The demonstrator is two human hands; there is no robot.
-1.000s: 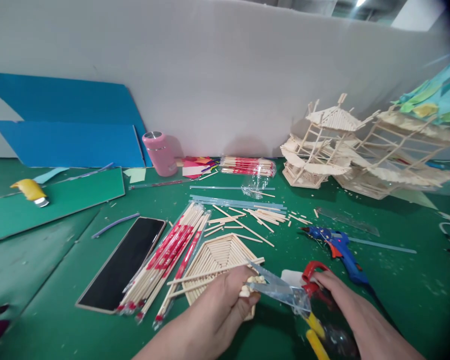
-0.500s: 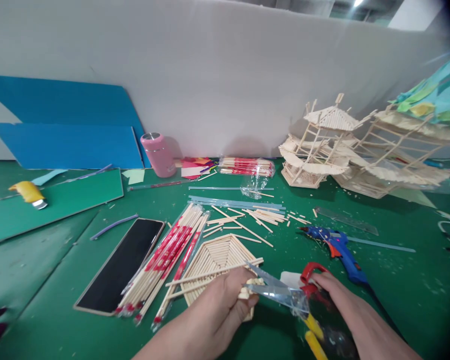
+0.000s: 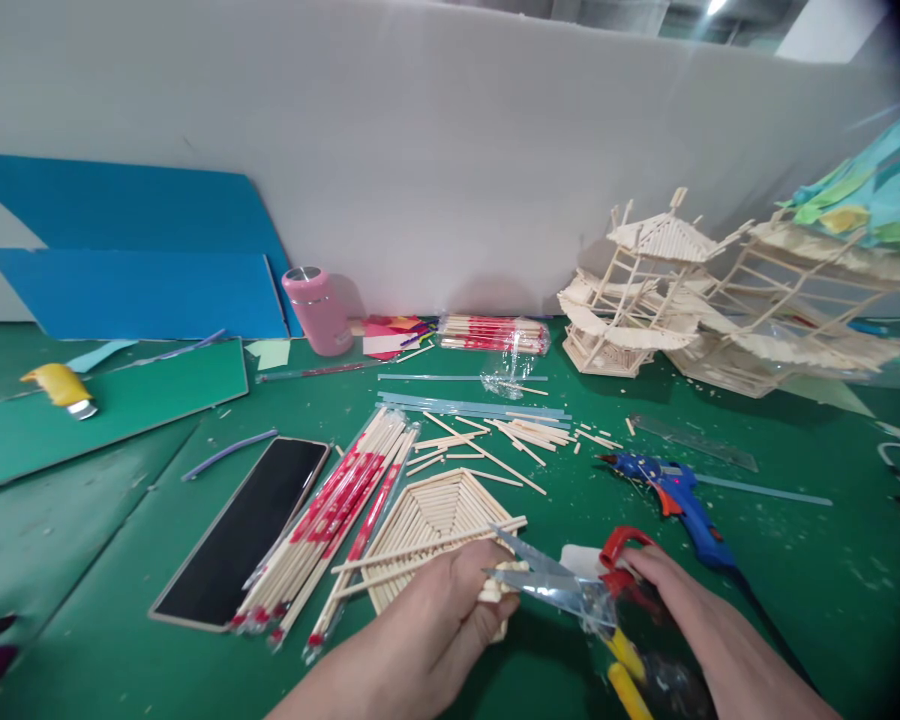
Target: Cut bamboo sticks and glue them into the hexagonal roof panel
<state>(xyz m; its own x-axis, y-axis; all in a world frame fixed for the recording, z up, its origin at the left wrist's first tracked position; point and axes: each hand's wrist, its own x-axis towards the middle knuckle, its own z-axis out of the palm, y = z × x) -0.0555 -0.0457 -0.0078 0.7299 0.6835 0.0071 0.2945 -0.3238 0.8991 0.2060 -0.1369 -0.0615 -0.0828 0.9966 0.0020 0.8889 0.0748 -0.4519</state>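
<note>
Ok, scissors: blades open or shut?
Open. The scissors have their two blades spread in a V near the sticks in the left hand; the right hand grips the red handle.

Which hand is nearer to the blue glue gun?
Right. The right hand is close in front of the glue gun; the left hand is farther away, toward the left.

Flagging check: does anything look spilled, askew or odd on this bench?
Two mildly untidy spots. Loose cut sticks lie scattered at mixed angles beyond the stick-built piece. The blue glue gun lies on its side directly on the green tabletop, no stand visible. Nothing looks clearly damaged.
</note>
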